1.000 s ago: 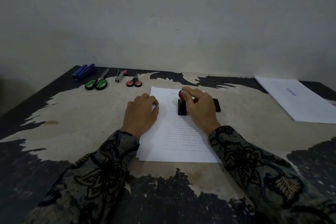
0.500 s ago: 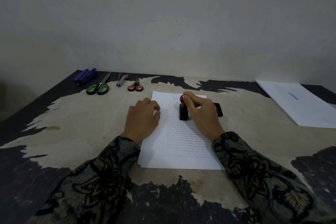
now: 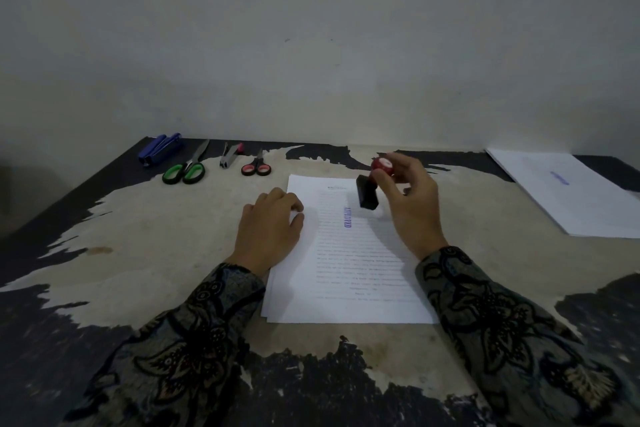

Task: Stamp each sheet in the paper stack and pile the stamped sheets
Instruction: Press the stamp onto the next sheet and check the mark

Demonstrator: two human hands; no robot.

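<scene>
Head view shows the right hand [image 3: 412, 204] gripping the red knob of the stamp [image 3: 372, 184], held tilted above the top sheet of the paper stack [image 3: 349, 253] on the bench [image 3: 156, 236]. A purple mark [image 3: 347, 217] shows on that sheet. The left hand [image 3: 268, 229] rests on the stack's left edge, fingers [image 3: 294, 206] loosely bent, holding nothing. Stamped sheets [image 3: 568, 194] lie far right.
</scene>
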